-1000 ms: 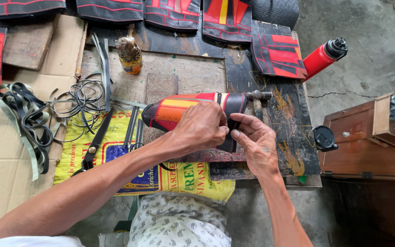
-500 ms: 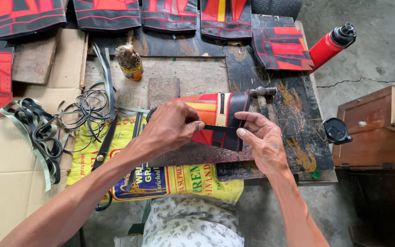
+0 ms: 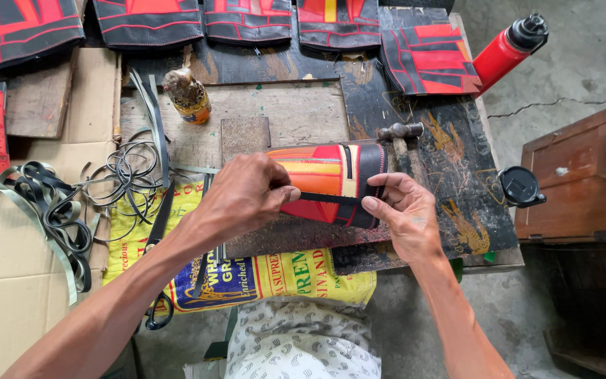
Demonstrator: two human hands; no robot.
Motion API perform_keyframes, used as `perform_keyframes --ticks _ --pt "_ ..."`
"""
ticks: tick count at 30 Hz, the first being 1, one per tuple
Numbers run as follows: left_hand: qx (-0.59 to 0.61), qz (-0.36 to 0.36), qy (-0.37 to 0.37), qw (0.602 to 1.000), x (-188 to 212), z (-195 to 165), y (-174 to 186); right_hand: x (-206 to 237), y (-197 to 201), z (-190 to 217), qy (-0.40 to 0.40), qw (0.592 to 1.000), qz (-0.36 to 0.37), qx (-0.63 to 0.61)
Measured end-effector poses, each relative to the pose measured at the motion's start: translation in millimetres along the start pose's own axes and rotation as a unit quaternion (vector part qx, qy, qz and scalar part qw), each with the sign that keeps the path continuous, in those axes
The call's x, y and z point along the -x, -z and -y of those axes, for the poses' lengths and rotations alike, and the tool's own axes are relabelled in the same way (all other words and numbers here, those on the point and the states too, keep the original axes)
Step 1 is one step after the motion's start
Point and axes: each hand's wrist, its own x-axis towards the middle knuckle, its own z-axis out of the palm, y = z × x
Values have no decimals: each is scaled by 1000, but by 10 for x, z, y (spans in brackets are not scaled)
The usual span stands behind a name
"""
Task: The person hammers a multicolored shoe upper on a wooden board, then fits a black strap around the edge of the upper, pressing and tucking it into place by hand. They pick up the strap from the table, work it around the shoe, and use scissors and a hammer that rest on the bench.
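2 hands meet at the centre of the frame on a rolled pad of red, orange and black panels, lying on its side on the tabletop. The left hand covers the roll's left end, its thumb and fingers closed on a thin black strip that runs across the front of the roll. The right hand pinches the other end of that strip at the roll's black right edge, so the strip is stretched taut between the 2 hands. A hammer lies just behind the roll, its head at the upper right of it. A yellow sack is spread under the left forearm, at the lower centre. Loops of black cord and a heap of black straps lie at the left of the frame, on cardboard. A brown bottle stands at upper left of centre, and a red flask lies at the upper right. More red and black pads line the top edge. A black lid rests at the right, beside a wooden box.
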Motion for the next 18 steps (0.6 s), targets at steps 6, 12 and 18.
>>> perform_keyframes --ticks 6,12,18 --pt "11 10 -23 1000 -34 -9 -2 -49 98 -54 -11 1000 8 -10" --pt "-9 43 27 999 -91 -100 -36 -76 191 -151 -9 1000 7 -18" --pt "-88 13 8 996 -135 -94 50 -202 257 -222 -41 998 -26 -42"
